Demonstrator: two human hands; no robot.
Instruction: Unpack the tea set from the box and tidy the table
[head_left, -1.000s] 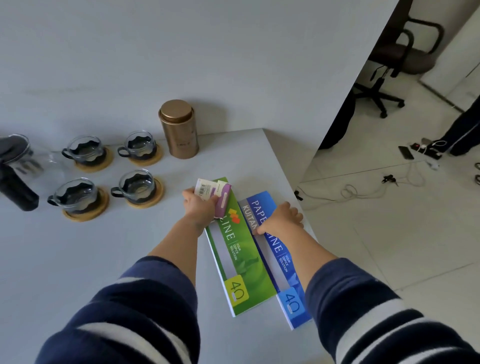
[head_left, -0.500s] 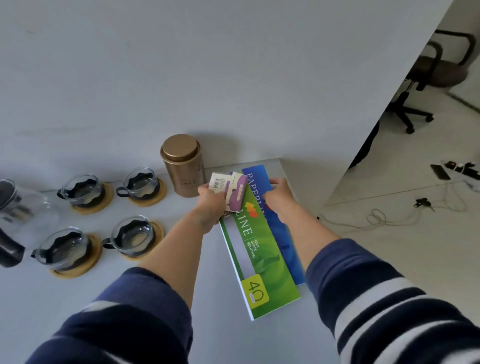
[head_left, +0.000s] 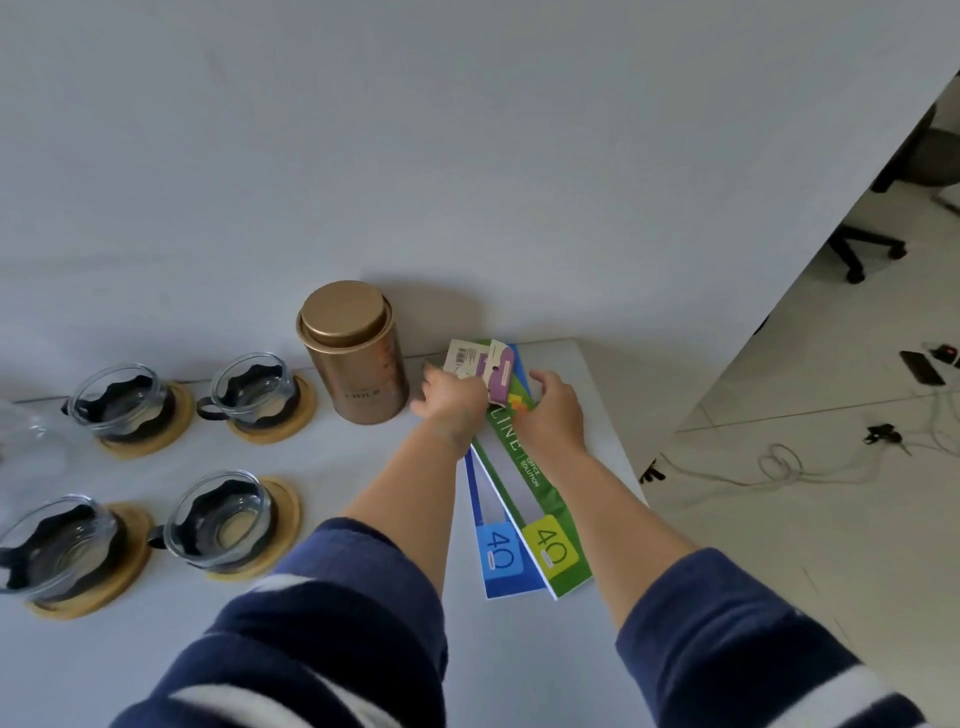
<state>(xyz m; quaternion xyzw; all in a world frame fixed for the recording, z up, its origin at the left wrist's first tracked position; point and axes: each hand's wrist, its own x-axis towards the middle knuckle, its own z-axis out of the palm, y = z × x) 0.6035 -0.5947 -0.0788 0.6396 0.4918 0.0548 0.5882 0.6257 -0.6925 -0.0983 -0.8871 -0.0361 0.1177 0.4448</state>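
My left hand (head_left: 451, 404) grips a small white and purple packet (head_left: 485, 370) above the far ends of two long folders. The green folder (head_left: 535, 493) lies on top of the blue folder (head_left: 496, 551), both near the table's right edge. My right hand (head_left: 551, 415) presses down on the green folder's far end. A gold tea canister (head_left: 353, 353) stands just left of my left hand. Several glass cups on wooden coasters (head_left: 257, 397) sit in two rows at the left. Part of a glass teapot (head_left: 23, 441) shows at the left edge.
The white table (head_left: 587, 395) ends at a corner just right of the folders, against a white wall. Beyond it the tiled floor holds cables (head_left: 795, 462), a phone (head_left: 920, 366) and an office chair base (head_left: 862, 249).
Both hands slid the folders away from me toward the table's far corner. The blue folder went from right of the green one to under it, sticking out on its left.
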